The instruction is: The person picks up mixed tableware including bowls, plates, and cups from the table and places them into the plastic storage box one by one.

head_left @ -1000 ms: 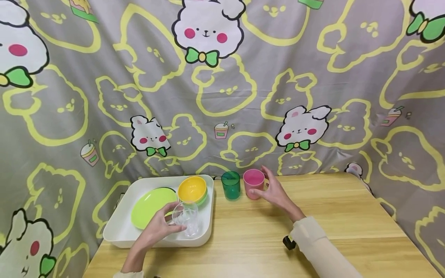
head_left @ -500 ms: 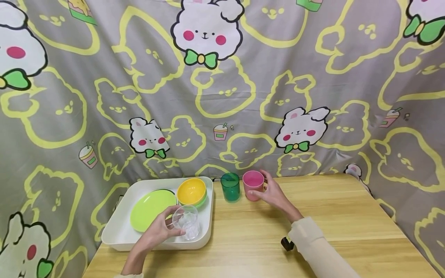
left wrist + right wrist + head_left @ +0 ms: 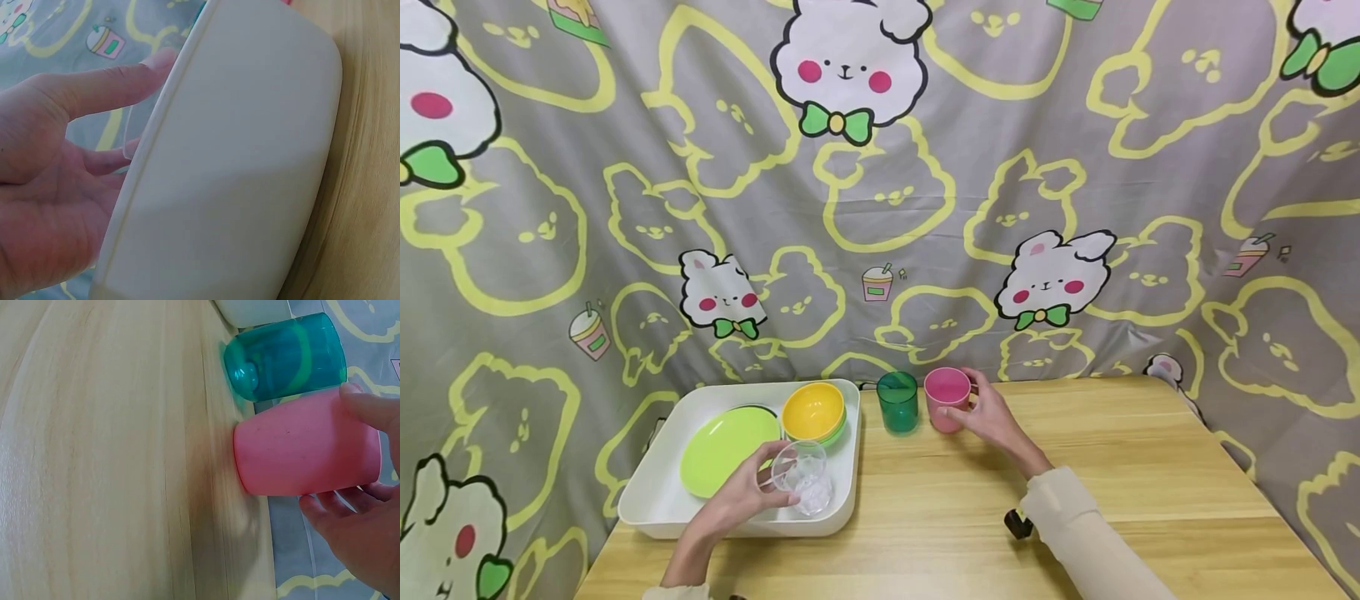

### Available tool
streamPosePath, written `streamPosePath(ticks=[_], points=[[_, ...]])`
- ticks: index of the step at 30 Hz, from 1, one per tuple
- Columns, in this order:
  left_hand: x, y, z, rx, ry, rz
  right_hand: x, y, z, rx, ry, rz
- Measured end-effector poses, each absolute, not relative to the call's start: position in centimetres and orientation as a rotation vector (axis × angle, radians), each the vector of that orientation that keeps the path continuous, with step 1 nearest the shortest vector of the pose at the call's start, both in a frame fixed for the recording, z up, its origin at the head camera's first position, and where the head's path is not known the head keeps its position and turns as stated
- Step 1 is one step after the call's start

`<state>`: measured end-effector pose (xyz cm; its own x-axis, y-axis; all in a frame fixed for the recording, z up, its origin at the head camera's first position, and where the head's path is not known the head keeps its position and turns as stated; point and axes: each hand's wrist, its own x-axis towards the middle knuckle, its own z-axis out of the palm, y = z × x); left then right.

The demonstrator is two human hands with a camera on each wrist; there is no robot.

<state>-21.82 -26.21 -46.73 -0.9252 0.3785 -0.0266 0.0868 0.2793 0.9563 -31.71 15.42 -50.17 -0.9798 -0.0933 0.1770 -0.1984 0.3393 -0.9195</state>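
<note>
My left hand (image 3: 741, 493) holds a clear cup (image 3: 800, 467) over the near right part of the white tray (image 3: 647, 521), thumb and fingers on either side of it. Whether the cup touches the tray floor I cannot tell. In the left wrist view, the tray's outer wall (image 3: 231, 144) hides most of that cup. My right hand (image 3: 991, 415) grips a pink cup (image 3: 946, 404) near the table's back edge. In the right wrist view the pink cup (image 3: 306, 447) stands upright on the wood, with the thumb on one side and fingers on the other.
A green see-through cup (image 3: 898, 404) stands just left of the pink one. Inside the tray lie a lime-green plate (image 3: 726, 454) and a yellow bowl (image 3: 814, 412) stacked on a green one (image 3: 835, 435). A patterned curtain (image 3: 917, 200) hangs behind the wooden table (image 3: 1135, 475).
The right hand's fingers have drawn in closer around the pink cup. The left hand and clear cup have sunk slightly toward the tray. The other dishes have stayed in place.
</note>
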Motion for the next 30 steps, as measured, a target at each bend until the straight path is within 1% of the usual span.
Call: streamPosePath(ticks=[7, 16, 30], points=[[-21.4, -26.6, -46.4, 0.422, 2.39, 1.646, -31.5, 15.4, -50.0, 0.263, -2.489, 1.718], [-21.4, -25.6, -44.5, 0.335, 2.6, 1.703, -30.5, 16.3, -48.8, 0.275, -2.486, 1.697], [-22.8, -22.5, -42.7, 0.461, 2.616, 1.841, -28.4, 17.6, -46.7, 0.334, -2.401, 1.685]])
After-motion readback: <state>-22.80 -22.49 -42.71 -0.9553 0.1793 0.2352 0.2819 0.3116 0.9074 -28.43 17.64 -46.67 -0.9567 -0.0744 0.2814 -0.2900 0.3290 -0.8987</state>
